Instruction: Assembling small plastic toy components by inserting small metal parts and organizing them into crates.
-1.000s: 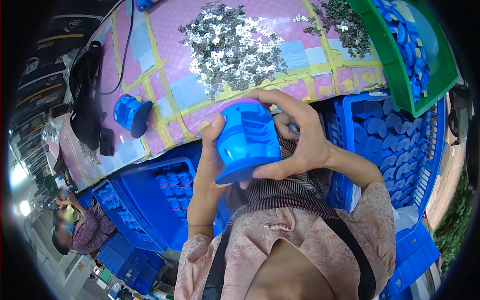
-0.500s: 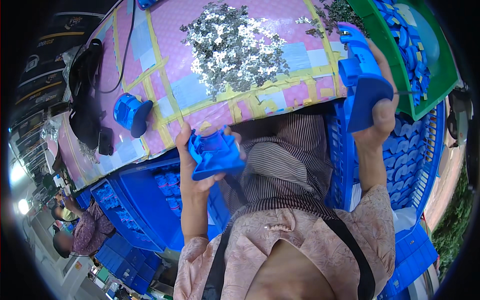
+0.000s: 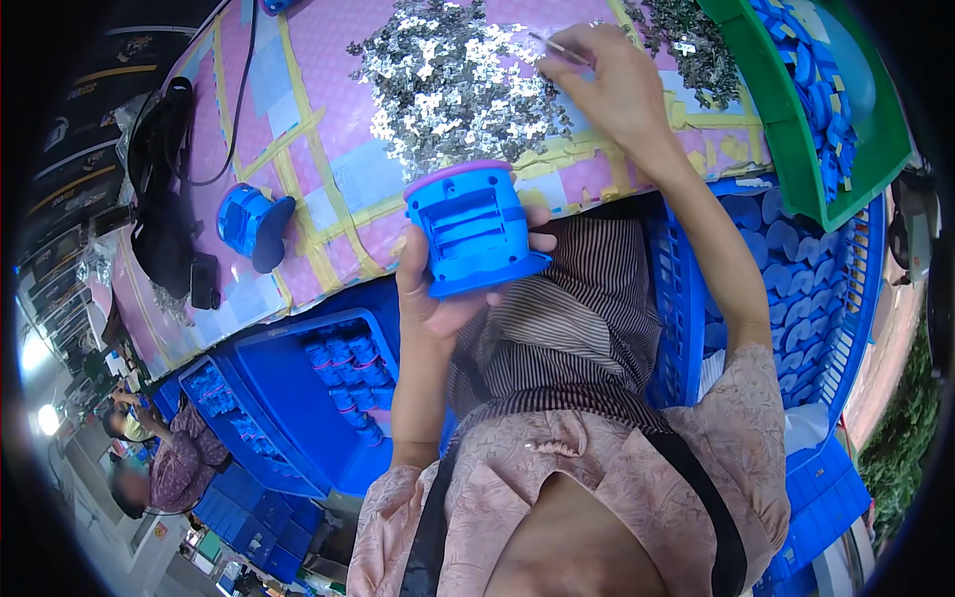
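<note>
Housing (image 3: 470, 234) of blue plastic, pink-rimmed, slatted side facing camera: clamped in left grip (image 3: 445, 316) by near edge of pink, yellow-taped tabletop (image 3: 335, 88). 2nd blue housing (image 3: 243, 221) lies on tabletop, left. Right grip (image 3: 621, 92), over tabletop, pinched on slim metallic tool (image 3: 559, 48); tip near heap of small silvery pieces (image 3: 438, 95).

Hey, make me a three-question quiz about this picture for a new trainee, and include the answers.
1. Which hand holds the pink-rimmed blue case?
2. True or false: blue parts lie in the green bin.
3. Near the heap of metal pieces, the right hand holds: (a) a cup, (b) a thin tool, (c) a cloth?

Key:
1. The left hand.
2. True.
3. (b)
</note>
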A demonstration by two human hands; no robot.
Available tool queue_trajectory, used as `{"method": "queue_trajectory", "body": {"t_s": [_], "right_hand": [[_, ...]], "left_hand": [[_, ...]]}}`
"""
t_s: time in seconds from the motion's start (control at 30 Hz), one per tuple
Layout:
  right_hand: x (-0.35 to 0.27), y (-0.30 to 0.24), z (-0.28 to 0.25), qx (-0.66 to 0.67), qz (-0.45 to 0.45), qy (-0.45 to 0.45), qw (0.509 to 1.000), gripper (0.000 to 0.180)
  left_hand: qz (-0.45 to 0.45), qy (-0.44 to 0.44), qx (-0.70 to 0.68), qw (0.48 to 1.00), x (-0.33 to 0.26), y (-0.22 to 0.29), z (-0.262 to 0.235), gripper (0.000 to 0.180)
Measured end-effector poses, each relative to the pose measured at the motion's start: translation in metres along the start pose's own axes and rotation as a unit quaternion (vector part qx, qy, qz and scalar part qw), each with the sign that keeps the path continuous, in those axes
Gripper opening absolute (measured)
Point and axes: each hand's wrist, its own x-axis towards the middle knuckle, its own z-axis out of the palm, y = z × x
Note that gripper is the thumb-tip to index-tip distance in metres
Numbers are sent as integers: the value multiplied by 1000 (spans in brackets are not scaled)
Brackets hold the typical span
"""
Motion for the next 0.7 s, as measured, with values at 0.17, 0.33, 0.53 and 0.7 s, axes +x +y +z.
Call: {"method": "queue_trajectory", "body": {"t_s": [0.17, 0.33, 0.53, 0.7], "right_hand": [[-5, 1, 2, 57, 0, -7, 998, 17], [-20, -33, -3, 360, 100, -98, 923, 15], [-40, -55, 5, 195, -76, 15, 978, 21], [-39, -58, -8, 141, -141, -8, 980, 16]], "left_hand": [[91, 81, 152, 981, 12, 8, 23, 107], [188, 114, 229, 948, 23, 8, 26, 99], [193, 160, 220, 943, 16, -1, 24, 89], [189, 161, 227, 942, 10, -3, 27, 83]]}}
